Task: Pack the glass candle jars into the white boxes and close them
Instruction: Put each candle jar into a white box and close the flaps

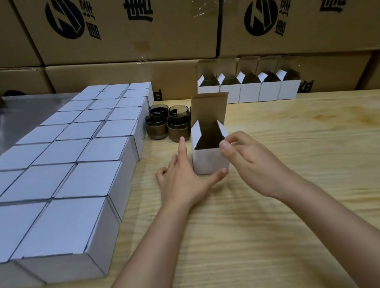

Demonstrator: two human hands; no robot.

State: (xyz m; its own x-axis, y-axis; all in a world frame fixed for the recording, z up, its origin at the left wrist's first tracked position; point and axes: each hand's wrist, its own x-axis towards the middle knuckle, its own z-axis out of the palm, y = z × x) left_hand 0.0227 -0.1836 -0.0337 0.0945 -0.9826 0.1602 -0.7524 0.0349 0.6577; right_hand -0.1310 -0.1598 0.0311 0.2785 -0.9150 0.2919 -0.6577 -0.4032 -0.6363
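Stacked brown cartons (118,24) printed with dark logos are walling off the back of a pale wooden table (301,180), where a person is working at an open white box (208,160) standing upright near the middle, its lid flap and both side flaps raised. The left hand (182,178) is bracing the box at its near left corner, with the index finger lying straight up the left wall and the thumb stretching along the foot of the front wall. The right hand (247,159) is hovering at the top right corner with its fingers curled against the right side flap (whether they are actually pinching it cannot be told). The box's inside is lying in shadow, so its contents are not showing. Dark glass candle jars (179,131) are waiting in a tight cluster just behind and left of the box. Closed white boxes (83,152) are filling the left side in neat rows, partly over a steel surface (12,121). Five more opened boxes (249,92) are standing side by side against the cartons.
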